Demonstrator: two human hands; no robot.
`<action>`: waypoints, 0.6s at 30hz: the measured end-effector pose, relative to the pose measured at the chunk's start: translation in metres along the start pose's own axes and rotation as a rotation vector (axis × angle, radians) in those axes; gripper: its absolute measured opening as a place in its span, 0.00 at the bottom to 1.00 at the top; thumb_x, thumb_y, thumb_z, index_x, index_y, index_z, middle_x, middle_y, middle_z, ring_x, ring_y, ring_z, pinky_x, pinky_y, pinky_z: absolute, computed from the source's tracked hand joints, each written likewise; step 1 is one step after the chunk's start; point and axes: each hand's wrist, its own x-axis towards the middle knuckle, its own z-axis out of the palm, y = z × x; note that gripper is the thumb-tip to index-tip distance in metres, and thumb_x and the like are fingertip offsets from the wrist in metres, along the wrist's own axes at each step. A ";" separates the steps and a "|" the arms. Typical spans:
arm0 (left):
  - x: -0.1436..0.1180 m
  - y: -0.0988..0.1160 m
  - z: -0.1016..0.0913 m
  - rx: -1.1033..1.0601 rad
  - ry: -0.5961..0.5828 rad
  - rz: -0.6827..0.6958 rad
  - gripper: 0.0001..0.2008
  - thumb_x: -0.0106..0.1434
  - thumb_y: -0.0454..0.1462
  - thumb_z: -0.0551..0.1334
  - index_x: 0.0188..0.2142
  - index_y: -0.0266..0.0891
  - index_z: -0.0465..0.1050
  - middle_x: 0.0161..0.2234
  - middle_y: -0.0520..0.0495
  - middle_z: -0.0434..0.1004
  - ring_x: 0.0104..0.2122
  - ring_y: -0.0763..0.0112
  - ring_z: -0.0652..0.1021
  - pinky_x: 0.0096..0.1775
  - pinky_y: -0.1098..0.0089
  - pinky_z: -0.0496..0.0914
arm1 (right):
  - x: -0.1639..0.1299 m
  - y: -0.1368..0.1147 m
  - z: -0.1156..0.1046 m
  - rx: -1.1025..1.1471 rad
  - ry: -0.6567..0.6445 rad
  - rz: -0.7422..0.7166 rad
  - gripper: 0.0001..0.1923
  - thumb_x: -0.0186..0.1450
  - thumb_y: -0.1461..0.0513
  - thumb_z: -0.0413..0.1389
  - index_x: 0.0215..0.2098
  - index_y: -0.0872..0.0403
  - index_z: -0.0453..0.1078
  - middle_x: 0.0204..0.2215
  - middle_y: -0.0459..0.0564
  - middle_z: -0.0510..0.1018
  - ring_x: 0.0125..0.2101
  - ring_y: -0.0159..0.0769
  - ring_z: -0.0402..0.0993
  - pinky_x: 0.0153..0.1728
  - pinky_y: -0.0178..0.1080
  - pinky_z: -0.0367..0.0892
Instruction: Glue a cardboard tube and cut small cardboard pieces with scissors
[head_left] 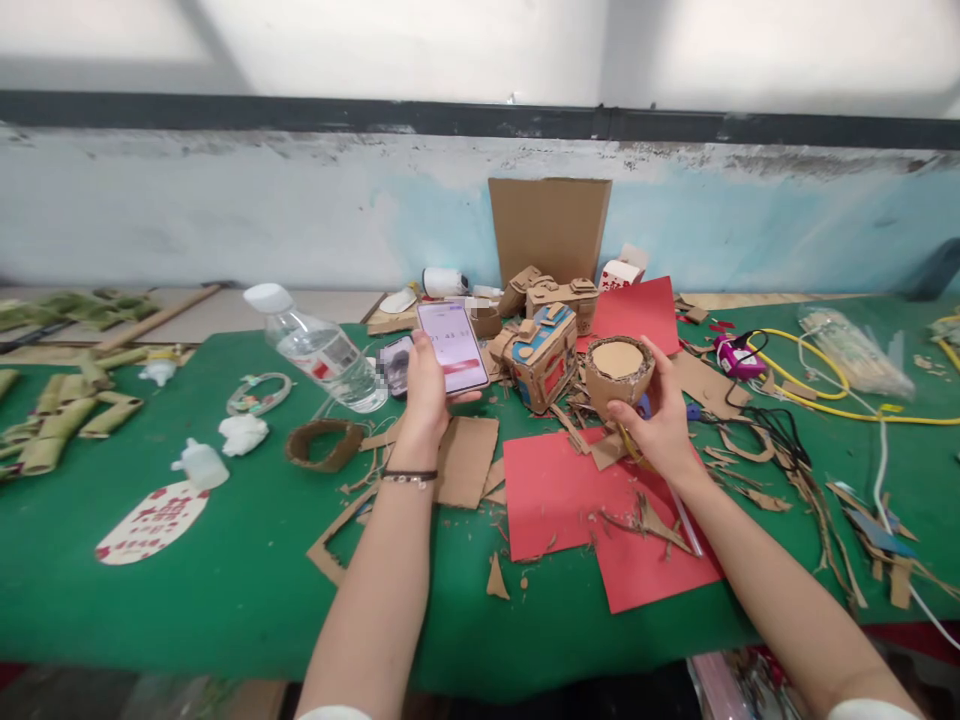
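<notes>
My left hand (426, 398) is closed round a smartphone (454, 350) with a lit pale purple screen and a red bar. A second phone (397, 366) lies just left of it, partly behind my hand. My right hand (661, 425) grips a small round cardboard cup (616, 390) by its right side, fingers behind and thumb in front. The cup has a ragged corrugated rim and a light brown disc inside the top. Between the hands, further back, stands a cardboard box model (541, 358) with blue and red patches. Red paper sheets (555, 500) lie beneath the right hand.
On the green table (247, 590), a clear water bottle (322, 350) stands left of the phones, near a cardboard ring (322, 447). Cardboard scraps (469, 465) litter the middle. A purple glue gun (739, 357) and yellow cable (847, 408) lie right. A brown cardboard panel (550, 230) leans on the wall.
</notes>
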 end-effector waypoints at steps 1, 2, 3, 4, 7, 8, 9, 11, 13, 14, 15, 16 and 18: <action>0.004 -0.004 -0.001 0.049 -0.004 -0.033 0.37 0.78 0.66 0.51 0.67 0.43 0.75 0.50 0.36 0.89 0.33 0.62 0.89 0.27 0.69 0.83 | 0.000 0.000 0.000 -0.002 -0.003 0.000 0.50 0.64 0.46 0.75 0.79 0.44 0.62 0.76 0.57 0.69 0.74 0.56 0.69 0.77 0.59 0.64; 0.007 -0.007 -0.002 0.085 -0.013 -0.070 0.38 0.78 0.66 0.50 0.65 0.41 0.77 0.48 0.36 0.89 0.32 0.62 0.89 0.26 0.69 0.83 | 0.000 0.000 0.000 -0.004 -0.004 -0.001 0.50 0.65 0.46 0.75 0.79 0.43 0.62 0.76 0.57 0.69 0.74 0.56 0.69 0.76 0.59 0.64; 0.009 -0.010 -0.002 0.113 -0.018 -0.102 0.38 0.78 0.65 0.50 0.64 0.39 0.78 0.47 0.35 0.90 0.32 0.62 0.89 0.26 0.69 0.83 | 0.000 0.000 0.001 -0.006 -0.004 -0.003 0.50 0.65 0.46 0.75 0.79 0.43 0.62 0.76 0.57 0.69 0.74 0.56 0.69 0.76 0.59 0.64; 0.011 -0.013 -0.002 0.126 -0.016 -0.123 0.38 0.78 0.65 0.50 0.63 0.38 0.78 0.47 0.34 0.90 0.32 0.62 0.89 0.27 0.68 0.83 | 0.001 0.000 0.001 -0.010 -0.002 -0.007 0.50 0.65 0.46 0.75 0.79 0.44 0.62 0.76 0.57 0.69 0.74 0.56 0.69 0.77 0.59 0.64; 0.013 -0.019 -0.001 0.137 0.009 -0.116 0.36 0.78 0.64 0.54 0.62 0.37 0.78 0.49 0.33 0.89 0.36 0.61 0.90 0.31 0.67 0.85 | 0.001 -0.002 0.001 -0.014 0.004 -0.019 0.51 0.65 0.45 0.75 0.79 0.45 0.62 0.77 0.58 0.68 0.75 0.56 0.68 0.77 0.58 0.63; 0.013 -0.020 0.000 0.138 0.014 -0.105 0.36 0.77 0.64 0.56 0.62 0.36 0.78 0.50 0.33 0.89 0.37 0.60 0.90 0.33 0.66 0.86 | 0.001 -0.003 0.001 -0.008 0.004 -0.017 0.51 0.65 0.45 0.75 0.79 0.45 0.62 0.77 0.58 0.68 0.75 0.56 0.68 0.77 0.58 0.63; 0.013 -0.020 0.000 0.146 0.015 -0.094 0.36 0.77 0.63 0.56 0.61 0.36 0.78 0.50 0.32 0.88 0.38 0.59 0.90 0.34 0.65 0.86 | 0.002 -0.003 0.001 0.001 0.003 -0.014 0.51 0.65 0.45 0.75 0.79 0.45 0.61 0.77 0.58 0.68 0.74 0.56 0.68 0.77 0.58 0.64; 0.011 -0.020 0.000 0.209 0.014 -0.048 0.34 0.78 0.62 0.57 0.60 0.35 0.80 0.52 0.31 0.88 0.40 0.57 0.90 0.37 0.62 0.87 | 0.001 -0.002 0.001 0.010 0.002 -0.007 0.52 0.65 0.45 0.75 0.80 0.45 0.61 0.77 0.58 0.68 0.74 0.56 0.69 0.77 0.58 0.64; 0.008 -0.019 -0.001 0.374 0.025 0.071 0.30 0.79 0.58 0.58 0.62 0.37 0.79 0.56 0.31 0.87 0.41 0.53 0.90 0.40 0.56 0.87 | 0.001 -0.001 0.001 0.000 0.003 -0.011 0.52 0.65 0.45 0.75 0.80 0.44 0.60 0.77 0.58 0.68 0.74 0.56 0.69 0.77 0.59 0.65; 0.006 -0.017 -0.002 0.499 0.043 0.160 0.28 0.79 0.55 0.59 0.64 0.38 0.78 0.59 0.31 0.85 0.43 0.50 0.90 0.43 0.51 0.87 | 0.001 -0.001 0.001 -0.012 0.002 -0.014 0.52 0.65 0.45 0.75 0.80 0.45 0.60 0.77 0.58 0.68 0.74 0.56 0.69 0.76 0.59 0.65; 0.004 -0.016 -0.003 0.640 0.074 0.262 0.26 0.79 0.53 0.60 0.66 0.39 0.77 0.61 0.30 0.84 0.46 0.45 0.90 0.48 0.46 0.86 | 0.001 -0.001 0.002 -0.025 -0.001 -0.018 0.52 0.65 0.44 0.75 0.80 0.45 0.61 0.76 0.58 0.69 0.74 0.57 0.69 0.76 0.59 0.66; 0.001 -0.013 -0.005 0.789 0.113 0.372 0.26 0.79 0.51 0.60 0.66 0.38 0.77 0.63 0.29 0.82 0.52 0.40 0.88 0.54 0.41 0.83 | 0.001 -0.001 0.002 -0.037 -0.005 -0.020 0.51 0.65 0.44 0.74 0.80 0.44 0.61 0.75 0.58 0.69 0.73 0.57 0.70 0.76 0.59 0.67; -0.004 -0.009 -0.008 0.996 0.184 0.591 0.23 0.77 0.46 0.62 0.63 0.37 0.79 0.67 0.27 0.79 0.62 0.34 0.82 0.63 0.35 0.75 | 0.001 -0.002 0.002 -0.048 -0.015 -0.020 0.50 0.66 0.44 0.74 0.79 0.44 0.61 0.75 0.58 0.70 0.73 0.57 0.71 0.75 0.59 0.68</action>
